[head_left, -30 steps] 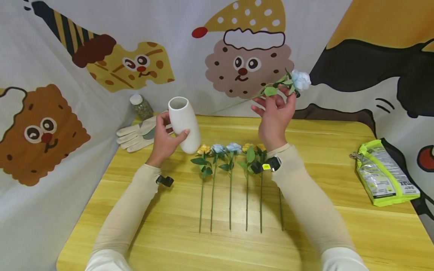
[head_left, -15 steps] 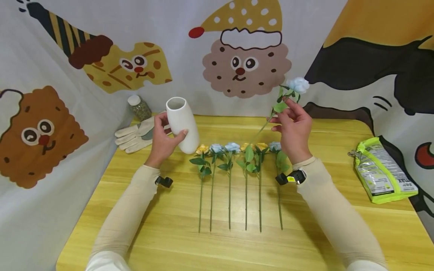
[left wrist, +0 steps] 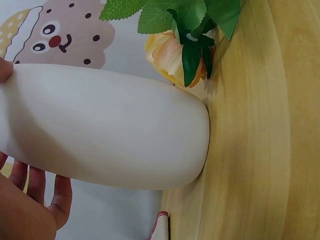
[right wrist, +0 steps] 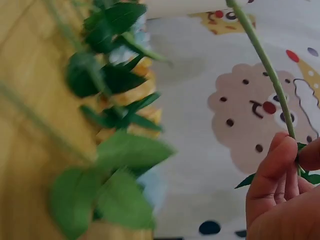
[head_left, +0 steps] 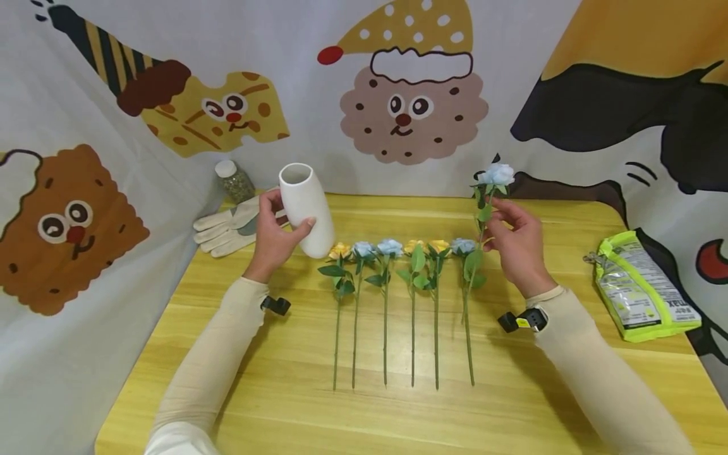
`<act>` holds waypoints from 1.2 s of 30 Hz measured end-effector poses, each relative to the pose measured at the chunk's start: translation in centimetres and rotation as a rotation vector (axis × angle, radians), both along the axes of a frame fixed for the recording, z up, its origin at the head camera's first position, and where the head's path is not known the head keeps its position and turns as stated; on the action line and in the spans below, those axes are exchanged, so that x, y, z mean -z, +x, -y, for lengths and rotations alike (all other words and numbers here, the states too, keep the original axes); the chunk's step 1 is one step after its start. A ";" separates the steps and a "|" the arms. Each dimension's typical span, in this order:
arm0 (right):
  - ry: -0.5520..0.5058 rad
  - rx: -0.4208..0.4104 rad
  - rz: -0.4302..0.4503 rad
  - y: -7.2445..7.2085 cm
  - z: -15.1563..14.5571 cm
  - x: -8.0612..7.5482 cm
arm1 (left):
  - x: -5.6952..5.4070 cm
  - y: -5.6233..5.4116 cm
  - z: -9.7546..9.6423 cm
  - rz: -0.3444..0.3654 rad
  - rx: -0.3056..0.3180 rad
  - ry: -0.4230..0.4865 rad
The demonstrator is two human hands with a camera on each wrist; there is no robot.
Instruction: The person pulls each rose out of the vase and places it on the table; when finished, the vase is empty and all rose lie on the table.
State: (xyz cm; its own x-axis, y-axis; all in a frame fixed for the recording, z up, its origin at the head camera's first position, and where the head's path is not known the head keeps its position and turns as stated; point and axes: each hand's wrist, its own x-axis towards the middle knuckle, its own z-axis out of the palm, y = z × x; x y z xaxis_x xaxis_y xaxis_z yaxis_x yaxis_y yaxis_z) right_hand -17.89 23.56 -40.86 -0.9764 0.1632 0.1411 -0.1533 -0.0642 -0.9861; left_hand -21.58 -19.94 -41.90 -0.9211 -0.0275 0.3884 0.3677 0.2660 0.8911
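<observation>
My left hand [head_left: 274, 245] grips a white vase [head_left: 310, 216] around its side, thumb at the front. The vase's mouth faces up, and in the left wrist view its base meets the tabletop. Between thumb and fingers, my right hand [head_left: 519, 249] pinches the stem of a light-blue artificial rose [head_left: 497, 174] just below its leaves. That rose is upright above the table, bloom at the top. Below it lies another blue rose [head_left: 463, 246], the rightmost in a row of several yellow and blue ones, stems toward me. A yellow rose [head_left: 340, 251] lies beside the vase.
Behind my left hand lie a pale work glove [head_left: 224, 229] and a white-capped jar [head_left: 236, 181]. A bright green-edged packet [head_left: 647, 287] is at the right of the wooden table [head_left: 256, 404]. A printed cloth [head_left: 318, 114] hangs behind the table.
My right hand has moved right and down with the blue rose, which has turned from slanting to nearly upright. The left hand and vase have stayed in place.
</observation>
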 end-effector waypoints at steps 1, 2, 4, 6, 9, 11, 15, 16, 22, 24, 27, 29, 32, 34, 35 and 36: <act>0.019 -0.007 0.012 0.2 -0.4 0.3 | 0.0 0.0 0.0 0.001 0.001 0.002; 0.049 -0.013 0.023 0.3 -0.8 0.6 | 0.0 0.0 0.0 0.002 0.001 0.002; 0.103 -0.026 0.043 0.6 -1.5 1.1 | 0.0 -0.1 -0.1 0.002 0.000 0.002; 0.150 -0.041 0.063 1.0 -2.2 1.7 | -0.1 -0.1 -0.1 -0.001 -0.001 -0.001; 0.263 -0.056 0.097 1.5 -3.3 2.4 | -0.1 -0.1 0.0 -0.008 0.000 -0.003; 0.327 -0.069 0.126 1.9 -4.0 2.8 | -0.1 -0.1 0.0 -0.009 0.003 -0.005; 0.421 -0.093 0.193 2.7 -5.2 3.5 | -0.3 0.1 -0.1 -0.011 0.006 -0.008; 0.430 -0.100 0.210 2.9 -5.4 3.7 | -0.4 0.1 -0.1 -0.011 0.007 -0.008; 0.469 -0.132 0.310 3.7 -6.8 4.7 | 0.5 -0.6 -0.1 0.000 0.006 -0.002; 0.486 -0.154 0.336 3.9 -7.1 5.0 | 1.2 -1.2 0.2 0.000 0.001 -0.007; 0.498 -0.205 0.381 4.1 -7.4 5.6 | 2.1 -1.8 0.5 -0.008 -0.005 -0.012; 0.499 -0.241 0.403 4.1 -7.5 5.9 | 2.3 -1.9 0.7 -0.014 -0.005 -0.014; 0.501 -0.283 0.426 4.2 -7.4 6.3 | 2.4 -1.9 0.9 -0.023 -0.004 -0.007; 0.504 -0.300 0.432 4.2 -7.3 6.5 | 2.4 -1.8 0.9 -0.027 -0.001 -0.002; 0.506 -0.307 0.437 4.2 -7.3 6.5 | 2.5 -1.8 1.0 -0.028 0.000 0.002; 0.508 -0.313 0.441 4.2 -7.2 6.6 | 2.5 -1.8 1.0 -0.028 0.000 0.005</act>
State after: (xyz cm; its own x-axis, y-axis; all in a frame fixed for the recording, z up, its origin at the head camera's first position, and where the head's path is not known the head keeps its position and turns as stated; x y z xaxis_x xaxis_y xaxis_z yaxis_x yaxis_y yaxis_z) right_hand -13.71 30.79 -47.48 -0.9500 -0.1127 -0.2913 0.2149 0.4410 -0.8714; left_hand -23.39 -20.95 -44.43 -0.9098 -0.0291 0.4140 0.3928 0.2615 0.8816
